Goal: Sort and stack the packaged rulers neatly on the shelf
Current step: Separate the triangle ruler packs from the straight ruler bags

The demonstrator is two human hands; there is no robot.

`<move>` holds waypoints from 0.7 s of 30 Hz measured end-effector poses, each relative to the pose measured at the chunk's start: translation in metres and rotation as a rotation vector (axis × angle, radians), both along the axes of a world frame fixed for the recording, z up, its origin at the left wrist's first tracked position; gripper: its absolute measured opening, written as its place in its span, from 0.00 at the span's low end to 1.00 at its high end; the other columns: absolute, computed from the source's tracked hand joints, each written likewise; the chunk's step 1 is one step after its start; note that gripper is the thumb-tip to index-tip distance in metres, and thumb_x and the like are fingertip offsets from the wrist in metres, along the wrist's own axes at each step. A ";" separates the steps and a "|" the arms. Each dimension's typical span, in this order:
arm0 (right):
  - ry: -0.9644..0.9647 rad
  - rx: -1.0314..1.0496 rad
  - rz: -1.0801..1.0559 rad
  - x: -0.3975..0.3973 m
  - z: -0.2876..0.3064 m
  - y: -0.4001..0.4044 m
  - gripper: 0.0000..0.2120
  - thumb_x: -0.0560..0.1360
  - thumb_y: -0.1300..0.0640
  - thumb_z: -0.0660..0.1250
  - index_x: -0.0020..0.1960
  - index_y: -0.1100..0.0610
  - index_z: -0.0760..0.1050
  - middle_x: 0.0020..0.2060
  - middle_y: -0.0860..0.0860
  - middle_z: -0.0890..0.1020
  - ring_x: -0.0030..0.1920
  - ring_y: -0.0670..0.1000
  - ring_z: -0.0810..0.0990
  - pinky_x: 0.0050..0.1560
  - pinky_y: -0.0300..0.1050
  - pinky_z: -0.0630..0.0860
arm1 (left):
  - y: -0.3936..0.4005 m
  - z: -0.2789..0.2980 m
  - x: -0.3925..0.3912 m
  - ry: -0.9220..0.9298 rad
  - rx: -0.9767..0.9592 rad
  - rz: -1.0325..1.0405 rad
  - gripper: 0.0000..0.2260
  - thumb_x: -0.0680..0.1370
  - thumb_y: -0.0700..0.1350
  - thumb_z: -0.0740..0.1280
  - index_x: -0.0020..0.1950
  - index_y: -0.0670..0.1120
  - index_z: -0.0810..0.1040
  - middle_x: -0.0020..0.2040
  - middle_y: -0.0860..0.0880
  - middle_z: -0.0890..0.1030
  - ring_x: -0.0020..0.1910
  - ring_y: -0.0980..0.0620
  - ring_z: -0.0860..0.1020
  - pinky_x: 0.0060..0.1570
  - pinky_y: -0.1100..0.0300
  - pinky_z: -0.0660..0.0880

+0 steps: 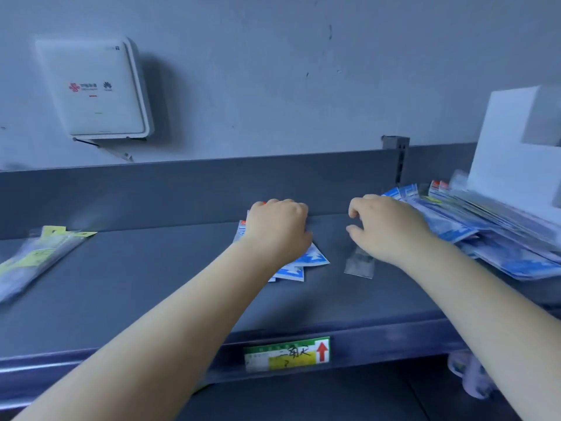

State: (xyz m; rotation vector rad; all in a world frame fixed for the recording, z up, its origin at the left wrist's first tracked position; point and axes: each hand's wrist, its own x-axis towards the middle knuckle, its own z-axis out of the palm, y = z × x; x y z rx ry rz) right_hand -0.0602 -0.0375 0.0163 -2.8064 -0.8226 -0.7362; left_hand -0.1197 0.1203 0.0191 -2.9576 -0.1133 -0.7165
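My left hand [277,227] lies with curled fingers on a small pile of blue-and-white packaged rulers [306,264] in the middle of the grey shelf [151,284], against the back panel. My right hand [385,226] hovers just right of it with fingers loosely curled, over a clear narrow ruler pack [359,262] lying on the shelf; whether it touches the pack is hidden. A large loose heap of blue ruler packs [491,238] spreads along the shelf's right end, next to my right wrist. At the far left lies a bundle of clear packs with yellow labels [39,256].
A white box [516,159] stands behind the right heap. A white wall-mounted device [94,89] hangs above the shelf at left. A green and yellow price label [287,354] with a red arrow sits on the shelf's front edge. A lower shelf shows beneath.
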 end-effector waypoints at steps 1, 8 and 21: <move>-0.001 -0.017 -0.021 0.004 -0.002 -0.014 0.10 0.77 0.52 0.59 0.56 0.54 0.72 0.53 0.49 0.76 0.55 0.54 0.74 0.43 0.43 0.64 | -0.015 -0.001 0.006 -0.005 0.037 -0.020 0.11 0.77 0.48 0.60 0.56 0.46 0.75 0.53 0.49 0.78 0.52 0.46 0.74 0.45 0.58 0.62; 0.105 -0.002 -0.122 0.036 -0.014 -0.103 0.09 0.75 0.50 0.61 0.52 0.52 0.74 0.51 0.48 0.78 0.52 0.54 0.76 0.44 0.45 0.71 | -0.092 -0.017 0.045 0.174 -0.062 -0.042 0.09 0.77 0.51 0.61 0.47 0.45 0.72 0.50 0.49 0.77 0.51 0.47 0.74 0.41 0.60 0.64; 0.338 0.092 -0.026 0.092 -0.014 -0.142 0.25 0.74 0.43 0.66 0.61 0.60 0.70 0.60 0.54 0.75 0.59 0.55 0.73 0.52 0.46 0.69 | -0.109 -0.011 0.077 0.464 -0.329 0.310 0.22 0.72 0.52 0.72 0.30 0.43 0.64 0.27 0.48 0.69 0.25 0.52 0.66 0.25 0.61 0.61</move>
